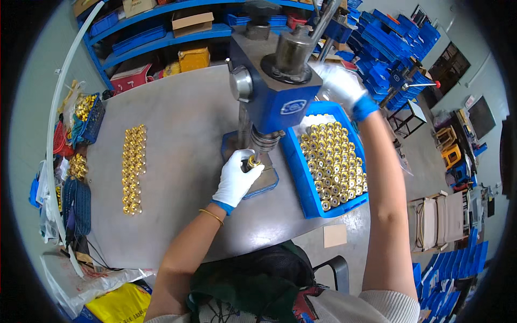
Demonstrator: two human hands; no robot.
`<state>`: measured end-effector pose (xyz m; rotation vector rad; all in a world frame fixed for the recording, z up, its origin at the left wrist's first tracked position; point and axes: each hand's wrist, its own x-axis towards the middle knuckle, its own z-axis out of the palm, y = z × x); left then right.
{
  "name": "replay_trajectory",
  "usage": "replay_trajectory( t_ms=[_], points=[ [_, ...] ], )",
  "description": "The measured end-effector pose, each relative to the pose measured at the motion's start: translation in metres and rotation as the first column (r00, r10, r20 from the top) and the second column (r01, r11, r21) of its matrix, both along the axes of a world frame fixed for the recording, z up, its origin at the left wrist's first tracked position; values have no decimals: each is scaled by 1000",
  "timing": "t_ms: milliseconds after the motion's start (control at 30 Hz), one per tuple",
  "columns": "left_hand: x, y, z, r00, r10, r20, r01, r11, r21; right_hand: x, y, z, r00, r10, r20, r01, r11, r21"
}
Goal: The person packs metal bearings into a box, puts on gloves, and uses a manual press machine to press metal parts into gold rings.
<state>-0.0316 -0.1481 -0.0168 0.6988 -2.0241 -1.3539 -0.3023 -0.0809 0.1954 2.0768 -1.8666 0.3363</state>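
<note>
1. Head view: the grey metal table [177, 124] is bare across its middle, with open room between the blue hand press [272, 91] and the rows of small gold fittings [133, 169] lying near its left edge.
2. The blue plastic tray of gold cylindrical parts [331, 161] sits just right of the press base, close to the table's front edge.
3. The left hand [237, 180], in a white glove, has its fingers pinched around a small gold fitting [251, 160], holding it on the press base directly under the steel ram [264, 141].
4. The small gold fitting looks shiny, short and round, mostly hidden by fingertips.
5. The right hand [340, 83], gloved white, reaches up beside the press lever; whether it clasps it I cannot tell.
</note>
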Motion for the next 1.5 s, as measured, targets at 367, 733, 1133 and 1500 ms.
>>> replay_trajectory(
  t_ms=[367,733,1133,1500],
  points=[
    [132,-93,-38,881,465,93,-347,766,-541,-78,31,-172,861,-481,-167,505,764,403],
    [228,-141,-41,563,705,431,-94,573,-814,100,27,-121,833,-83,547,-83,959,271],
    [227,-137,-37,592,728,347,-125,508,-852,87,3,-144,884,-153,441,-167,778,606],
    [243,-146,-48,541,764,350,-79,461,-884,58,63,65,-284,490,824,-255,789,-558]
  ],
)
